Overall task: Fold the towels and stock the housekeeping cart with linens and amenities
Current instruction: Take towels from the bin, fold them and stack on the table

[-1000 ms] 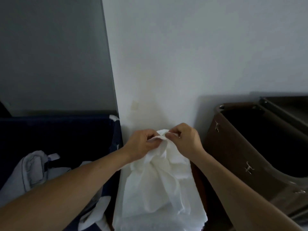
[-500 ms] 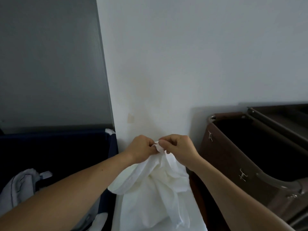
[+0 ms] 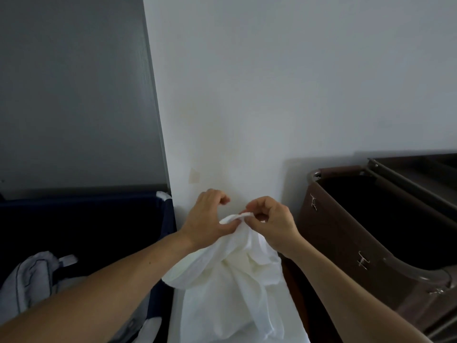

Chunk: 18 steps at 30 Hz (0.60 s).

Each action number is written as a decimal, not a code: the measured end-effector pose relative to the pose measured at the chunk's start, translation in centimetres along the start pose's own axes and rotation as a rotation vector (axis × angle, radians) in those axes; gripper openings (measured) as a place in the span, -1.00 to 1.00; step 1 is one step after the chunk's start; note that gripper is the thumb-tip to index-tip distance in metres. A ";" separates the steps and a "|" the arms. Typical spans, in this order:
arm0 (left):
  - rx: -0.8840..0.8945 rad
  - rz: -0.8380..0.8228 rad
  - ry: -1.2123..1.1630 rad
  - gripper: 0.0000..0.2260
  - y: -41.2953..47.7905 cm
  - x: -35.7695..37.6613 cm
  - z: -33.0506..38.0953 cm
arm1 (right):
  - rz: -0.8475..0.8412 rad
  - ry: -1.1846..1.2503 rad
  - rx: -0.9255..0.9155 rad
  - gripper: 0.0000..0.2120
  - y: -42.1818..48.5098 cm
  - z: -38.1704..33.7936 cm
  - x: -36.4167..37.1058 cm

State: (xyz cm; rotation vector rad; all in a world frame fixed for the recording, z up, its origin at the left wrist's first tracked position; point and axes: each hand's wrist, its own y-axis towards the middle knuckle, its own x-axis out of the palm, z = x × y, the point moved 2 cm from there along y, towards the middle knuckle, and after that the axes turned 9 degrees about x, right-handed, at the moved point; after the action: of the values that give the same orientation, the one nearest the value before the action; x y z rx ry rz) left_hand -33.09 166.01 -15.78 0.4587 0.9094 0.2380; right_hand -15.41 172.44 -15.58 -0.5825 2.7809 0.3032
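A smooth white painted wall fills most of the view. To its left stands a flat matte grey panel with a faint vertical grain (door or wall facing, it cannot be told). The two meet in a long straight edge that leans in the wide lens. Low on the white wall sits a small pale yellowish square patch, with a faint yellowish stain spreading above it. A soft grey shadow lies low on the wall at the right. Below the grey panel stands a dark navy fabric bin. The light is dim, cool and even.
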 end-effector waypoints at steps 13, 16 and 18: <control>-0.192 -0.260 -0.304 -0.82 -2.0 0.6 -0.6 | -0.187 -0.161 0.265 -0.54 -0.7 3.2 1.0; -0.165 -0.260 -0.266 -0.79 -2.6 1.1 -0.4 | -0.183 -0.187 0.235 -0.29 -1.1 3.8 1.4; -0.145 -0.228 -0.235 -0.81 -2.8 1.3 -0.4 | -0.157 -0.183 0.176 -0.21 -1.4 4.0 1.7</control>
State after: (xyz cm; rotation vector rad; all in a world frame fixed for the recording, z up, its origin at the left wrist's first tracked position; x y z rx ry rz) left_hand -32.55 164.15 -18.27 0.2401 0.7011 0.0394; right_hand -15.36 171.59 -20.05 -0.6874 2.5358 0.0726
